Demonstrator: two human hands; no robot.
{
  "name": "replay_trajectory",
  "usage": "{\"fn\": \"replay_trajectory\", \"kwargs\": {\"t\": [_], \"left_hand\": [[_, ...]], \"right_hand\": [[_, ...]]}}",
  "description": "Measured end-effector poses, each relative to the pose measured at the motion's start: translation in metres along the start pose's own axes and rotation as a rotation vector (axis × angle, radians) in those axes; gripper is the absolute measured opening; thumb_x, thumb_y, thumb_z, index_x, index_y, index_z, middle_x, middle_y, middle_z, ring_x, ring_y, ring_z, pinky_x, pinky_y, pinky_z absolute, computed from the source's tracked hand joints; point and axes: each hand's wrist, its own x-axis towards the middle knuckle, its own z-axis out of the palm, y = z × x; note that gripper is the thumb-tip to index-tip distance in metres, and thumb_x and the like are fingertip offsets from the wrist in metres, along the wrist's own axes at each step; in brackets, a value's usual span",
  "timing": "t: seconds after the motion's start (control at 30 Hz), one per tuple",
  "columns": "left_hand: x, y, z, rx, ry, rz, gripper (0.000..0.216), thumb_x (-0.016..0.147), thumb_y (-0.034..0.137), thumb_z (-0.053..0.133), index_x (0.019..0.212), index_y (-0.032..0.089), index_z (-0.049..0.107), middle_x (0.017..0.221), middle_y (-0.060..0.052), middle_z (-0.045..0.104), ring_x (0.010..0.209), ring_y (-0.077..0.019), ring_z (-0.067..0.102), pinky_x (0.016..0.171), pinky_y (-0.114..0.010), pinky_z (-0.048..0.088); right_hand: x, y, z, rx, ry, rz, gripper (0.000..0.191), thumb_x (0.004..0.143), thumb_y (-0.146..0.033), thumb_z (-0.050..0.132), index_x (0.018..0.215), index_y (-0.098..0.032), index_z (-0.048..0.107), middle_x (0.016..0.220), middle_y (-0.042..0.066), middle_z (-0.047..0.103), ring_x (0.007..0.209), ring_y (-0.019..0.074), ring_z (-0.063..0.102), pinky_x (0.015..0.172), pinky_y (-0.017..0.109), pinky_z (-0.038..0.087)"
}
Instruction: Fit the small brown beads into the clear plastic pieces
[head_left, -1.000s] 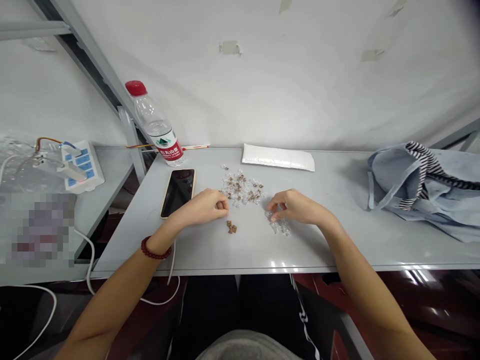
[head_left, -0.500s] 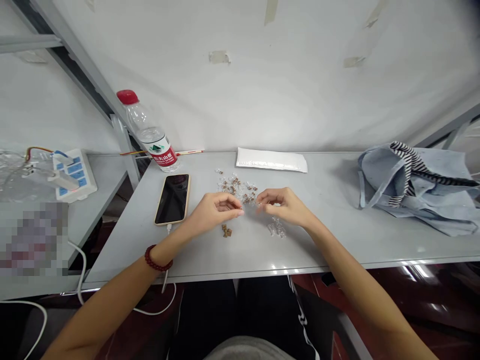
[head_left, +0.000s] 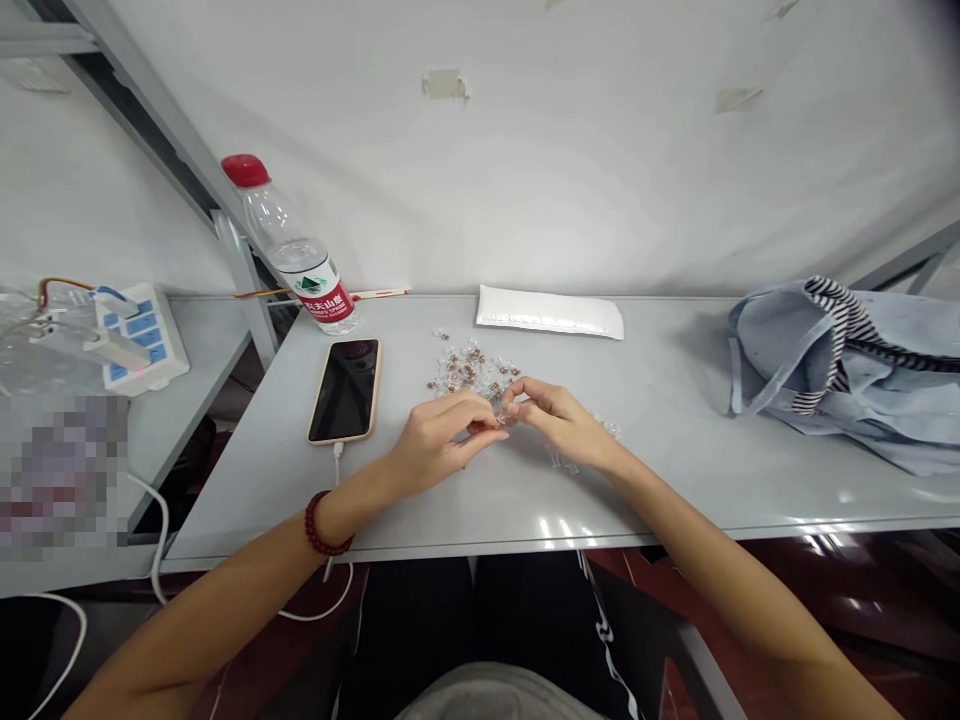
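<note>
My left hand [head_left: 439,440] and my right hand [head_left: 555,420] meet fingertip to fingertip over the grey table [head_left: 675,470]. Both are pinched on a tiny clear piece between them, too small to make out. Just behind the fingers lies a heap of small clear and brown parts [head_left: 469,368]. A few clear pieces [head_left: 562,460] lie under my right wrist. The small brown pieces seen earlier are hidden under my left hand. A red bead bracelet [head_left: 321,525] is on my left wrist.
A black phone [head_left: 346,388] with a white cable lies left of the hands. A water bottle [head_left: 300,260] with a red cap stands behind it. A white packet [head_left: 551,312] lies at the back. Blue cloth [head_left: 847,365] covers the right. A power strip [head_left: 139,335] sits far left.
Both hands have moved inward from apart on the table until their fingertips meet. My left hand now covers the little brown pieces.
</note>
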Motion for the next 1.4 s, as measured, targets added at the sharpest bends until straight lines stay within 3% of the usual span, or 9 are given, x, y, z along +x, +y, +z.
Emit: {"fn": "replay_trajectory", "kwargs": {"t": [0.17, 0.37, 0.6, 0.83, 1.0, 1.1, 1.23, 1.33, 1.4], "left_hand": [[0.0, 0.003, 0.0, 0.038, 0.013, 0.032, 0.006, 0.083, 0.015, 0.064, 0.082, 0.016, 0.058, 0.071, -0.001, 0.063, 0.066, -0.0113, 0.06, 0.062, -0.023, 0.052], [-0.002, 0.0, 0.0, 0.068, -0.02, -0.082, 0.021, 0.081, 0.03, 0.068, 0.094, 0.015, 0.061, 0.072, 0.0, 0.059, 0.061, -0.0092, 0.055, 0.059, -0.021, 0.052], [-0.003, -0.005, -0.002, 0.085, -0.138, 0.038, 0.033, 0.084, 0.027, 0.065, 0.113, 0.015, 0.056, 0.085, -0.005, 0.061, 0.07, -0.0116, 0.058, 0.065, -0.025, 0.052], [-0.004, -0.006, -0.002, 0.294, -0.135, 0.128, 0.016, 0.084, 0.024, 0.063, 0.095, 0.014, 0.056, 0.071, 0.0, 0.056, 0.059, -0.0099, 0.053, 0.056, -0.021, 0.047], [-0.006, -0.019, -0.006, 0.344, -0.211, -0.037, 0.017, 0.085, 0.028, 0.062, 0.091, 0.012, 0.059, 0.073, -0.003, 0.059, 0.059, -0.0113, 0.055, 0.057, -0.023, 0.049], [-0.008, -0.029, -0.004, 0.372, -0.208, -0.163, 0.026, 0.086, 0.03, 0.061, 0.104, 0.012, 0.059, 0.08, -0.005, 0.063, 0.06, -0.0116, 0.055, 0.058, -0.024, 0.049], [-0.004, -0.031, -0.003, 0.359, -0.013, -0.22, 0.031, 0.088, 0.026, 0.059, 0.116, 0.013, 0.057, 0.083, -0.004, 0.067, 0.059, -0.0097, 0.057, 0.059, -0.023, 0.05], [0.003, -0.024, -0.012, 0.331, 0.066, -0.272, 0.021, 0.089, 0.022, 0.055, 0.106, 0.014, 0.064, 0.081, -0.004, 0.069, 0.063, -0.0104, 0.06, 0.062, -0.022, 0.051], [0.009, -0.017, -0.025, 0.259, -0.012, -0.384, 0.018, 0.086, 0.025, 0.057, 0.094, 0.014, 0.068, 0.078, -0.004, 0.07, 0.063, -0.0117, 0.061, 0.06, -0.022, 0.05]], "right_hand": [[-0.001, 0.0, 0.002, -0.006, -0.021, 0.011, 0.016, 0.09, -0.031, 0.045, 0.091, -0.02, 0.057, 0.083, 0.002, 0.064, 0.078, 0.0163, 0.057, 0.07, 0.031, 0.042], [-0.003, -0.003, 0.002, 0.018, -0.088, 0.009, 0.022, 0.091, -0.038, 0.047, 0.094, -0.02, 0.059, 0.085, 0.003, 0.065, 0.081, 0.0171, 0.057, 0.074, 0.032, 0.043], [-0.004, -0.002, 0.0, 0.073, -0.156, -0.041, 0.028, 0.093, -0.04, 0.048, 0.097, -0.017, 0.062, 0.091, 0.005, 0.067, 0.083, 0.0171, 0.06, 0.079, 0.033, 0.045], [-0.004, -0.002, -0.008, -0.036, -0.16, -0.109, 0.033, 0.096, -0.038, 0.04, 0.098, -0.016, 0.065, 0.096, 0.007, 0.069, 0.09, 0.0174, 0.062, 0.084, 0.034, 0.045], [-0.011, -0.006, -0.041, -0.233, -0.004, -0.065, 0.024, 0.089, -0.038, 0.053, 0.097, -0.019, 0.065, 0.098, 0.005, 0.068, 0.088, 0.0179, 0.061, 0.077, 0.032, 0.044], [-0.015, -0.004, -0.056, -0.346, -0.123, 0.003, 0.024, 0.077, -0.039, 0.067, 0.093, -0.021, 0.066, 0.093, 0.004, 0.066, 0.082, 0.0177, 0.057, 0.072, 0.031, 0.043], [-0.017, -0.001, -0.055, -0.442, -0.303, 0.066, 0.041, 0.063, -0.034, 0.079, 0.1, -0.023, 0.066, 0.093, 0.003, 0.06, 0.086, 0.0199, 0.054, 0.071, 0.031, 0.043], [-0.016, 0.001, -0.048, -0.501, -0.332, 0.088, 0.037, 0.063, -0.024, 0.079, 0.098, -0.023, 0.068, 0.091, 0.003, 0.059, 0.088, 0.0209, 0.053, 0.07, 0.031, 0.043], [-0.014, 0.004, -0.045, -0.531, -0.351, 0.063, 0.029, 0.068, -0.019, 0.075, 0.096, -0.023, 0.068, 0.088, 0.003, 0.059, 0.088, 0.0209, 0.053, 0.071, 0.031, 0.043]]}}
